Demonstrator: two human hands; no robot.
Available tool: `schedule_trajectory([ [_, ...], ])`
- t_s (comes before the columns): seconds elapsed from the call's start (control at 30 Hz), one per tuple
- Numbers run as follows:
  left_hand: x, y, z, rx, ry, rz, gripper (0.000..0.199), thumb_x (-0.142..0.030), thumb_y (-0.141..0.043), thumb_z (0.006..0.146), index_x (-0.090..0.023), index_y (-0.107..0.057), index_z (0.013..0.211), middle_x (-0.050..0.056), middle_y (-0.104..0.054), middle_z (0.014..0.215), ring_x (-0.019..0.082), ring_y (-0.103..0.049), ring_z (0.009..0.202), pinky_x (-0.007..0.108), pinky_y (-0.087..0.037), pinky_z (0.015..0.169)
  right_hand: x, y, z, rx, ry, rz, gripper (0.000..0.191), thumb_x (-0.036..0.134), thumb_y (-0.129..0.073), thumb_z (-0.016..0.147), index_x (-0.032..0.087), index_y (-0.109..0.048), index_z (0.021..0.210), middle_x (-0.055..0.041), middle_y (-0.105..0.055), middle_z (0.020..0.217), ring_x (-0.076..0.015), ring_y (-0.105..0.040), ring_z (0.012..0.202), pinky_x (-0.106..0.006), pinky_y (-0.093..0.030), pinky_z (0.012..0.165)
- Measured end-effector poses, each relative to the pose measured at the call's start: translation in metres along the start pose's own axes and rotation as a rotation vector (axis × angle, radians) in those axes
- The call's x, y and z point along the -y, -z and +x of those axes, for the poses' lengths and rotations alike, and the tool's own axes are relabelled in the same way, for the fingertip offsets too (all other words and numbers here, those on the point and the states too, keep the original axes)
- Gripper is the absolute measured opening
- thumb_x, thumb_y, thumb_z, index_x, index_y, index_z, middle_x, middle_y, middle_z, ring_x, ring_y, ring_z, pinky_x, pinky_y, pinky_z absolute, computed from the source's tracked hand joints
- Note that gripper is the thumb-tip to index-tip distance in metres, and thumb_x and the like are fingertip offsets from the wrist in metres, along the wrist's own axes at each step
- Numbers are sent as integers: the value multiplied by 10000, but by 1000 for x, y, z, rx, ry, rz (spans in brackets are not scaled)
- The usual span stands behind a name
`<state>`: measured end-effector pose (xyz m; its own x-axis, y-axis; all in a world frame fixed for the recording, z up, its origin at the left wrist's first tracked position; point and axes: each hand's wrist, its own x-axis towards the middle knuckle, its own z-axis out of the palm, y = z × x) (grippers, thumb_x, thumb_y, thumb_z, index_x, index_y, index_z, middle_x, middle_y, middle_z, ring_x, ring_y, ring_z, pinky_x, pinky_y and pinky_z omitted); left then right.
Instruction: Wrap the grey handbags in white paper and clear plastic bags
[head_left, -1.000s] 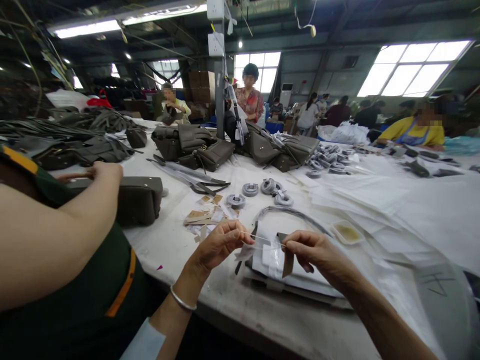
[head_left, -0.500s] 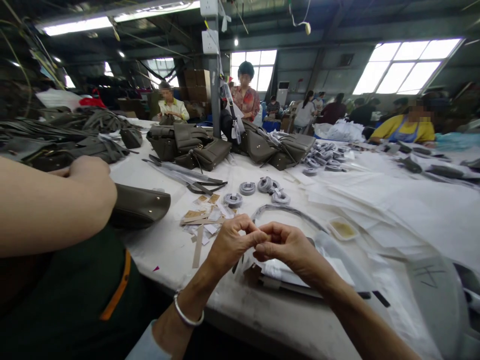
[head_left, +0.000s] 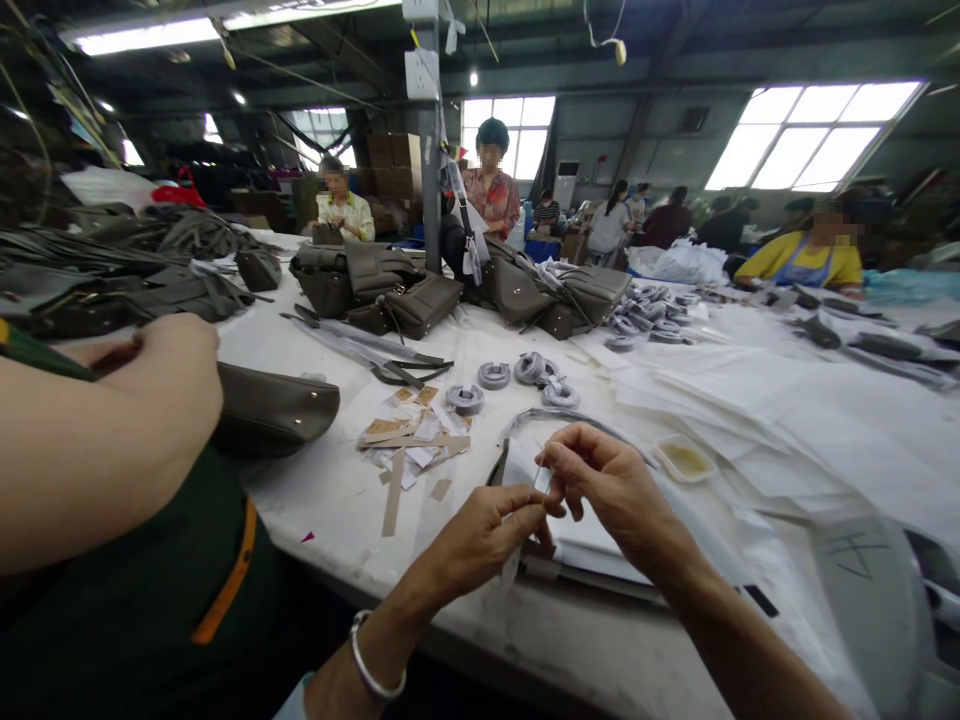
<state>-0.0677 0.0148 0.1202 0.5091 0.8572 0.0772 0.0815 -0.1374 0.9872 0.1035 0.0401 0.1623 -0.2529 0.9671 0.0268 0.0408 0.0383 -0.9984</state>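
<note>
My left hand is closed in a pinch above the table's front edge. Just above and to its right, my right hand pinches too, thumb against index finger. Between the two sets of fingertips runs a thin pale strand, too fine to identify. Under my hands lies a dark bag with white sheeting over it, partly hidden by my right hand. Its looped handle, wrapped in clear film, arches behind my fingers.
Paper tags and card strips lie left of my hands. Wrapped strap coils and dark bags sit farther back. A small clear dish and white sheets are at right. A co-worker's arm reaches over a bag at left.
My right hand has moved up and right, while my left has shifted slightly down and right. The fingertips have drawn apart a little, with the thin strand now showing between them.
</note>
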Motion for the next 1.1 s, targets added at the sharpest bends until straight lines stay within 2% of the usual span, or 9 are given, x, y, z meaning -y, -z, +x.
schedule_trajectory([
  [0.13, 12, -7, -6, 33, -1, 58, 315, -407, -511, 946, -177, -726, 935, 48, -692, 886, 173, -618, 837, 253, -453, 787, 3, 10, -3, -22, -1, 23, 417, 581, -708, 774, 166, -679, 778, -44, -681, 743, -135, -574, 635, -248, -453, 573],
  [0.27, 14, -14, -14, 150, 12, -57, 382, -461, -495, 948, -159, -726, 925, 70, -688, 896, 181, -613, 829, 275, -459, 798, 7, 9, -12, 34, -129, 399, 376, 530, -795, 696, 189, -715, 833, -88, -717, 993, -217, -642, 918, -337, -511, 817],
  [0.4, 10, -11, -13, 263, 6, -212, 469, -567, -518, 911, -144, -715, 963, 95, -692, 910, 207, -624, 858, 304, -465, 821, 8, 7, -13, 47, -197, 600, 339, 459, -845, 659, 192, -653, 744, -19, -671, 761, -98, -556, 546, -242, -471, 542],
  [0.5, 22, 8, 7, 187, -42, -245, 599, -651, -526, 867, -149, -631, 1175, 116, -678, 1029, 220, -627, 914, 324, -474, 829, 5, 16, 6, 18, -157, 428, 353, 449, -832, 673, 181, -616, 753, 26, -612, 677, -28, -384, 406, -179, -300, 400],
  [0.57, 40, 27, 31, -14, -15, -132, 574, -618, -486, 894, -155, -594, 1215, 115, -669, 1064, 219, -623, 956, 332, -475, 857, -2, 26, 30, -19, -132, 163, 348, 485, -770, 722, 180, -616, 786, 29, -603, 652, -33, -350, 386, -184, -255, 381],
  [0.67, 75, 53, 76, -357, 173, 161, 301, -395, -538, 878, -169, -647, 1045, 71, -674, 964, 196, -621, 894, 311, -472, 840, -23, 39, 76, -42, -158, -416, 212, 392, -660, 802, 182, -631, 792, 13, -613, 620, -71, -408, 420, -205, -300, 415],
  [0.77, 108, 65, 115, -399, 290, 169, 236, -245, -524, 826, -145, -652, 996, 47, -657, 767, 178, -620, 697, 293, -491, 694, -56, 45, 120, 61, -317, -801, 66, 188, -637, 749, 182, -633, 683, 0, -596, 520, -103, -482, 451, -220, -346, 470],
  [0.93, 139, 61, 141, -327, 362, 97, 282, -193, -460, 813, -121, -677, 978, 35, -652, 681, 154, -606, 558, 256, -476, 546, -109, 44, 162, 277, -572, -725, 208, 182, -666, 696, 187, -574, 510, 16, -483, 355, -94, -388, 314, -219, -282, 366],
  [1.1, 145, 59, 138, -281, 314, 107, 320, -256, -502, 839, -138, -680, 1077, 31, -683, 780, 137, -607, 592, 246, -485, 573, -127, 45, 173, 440, -680, -386, 171, 295, -568, 733, 182, -613, 613, 40, -486, 413, -73, -364, 318, -178, -274, 326],
])
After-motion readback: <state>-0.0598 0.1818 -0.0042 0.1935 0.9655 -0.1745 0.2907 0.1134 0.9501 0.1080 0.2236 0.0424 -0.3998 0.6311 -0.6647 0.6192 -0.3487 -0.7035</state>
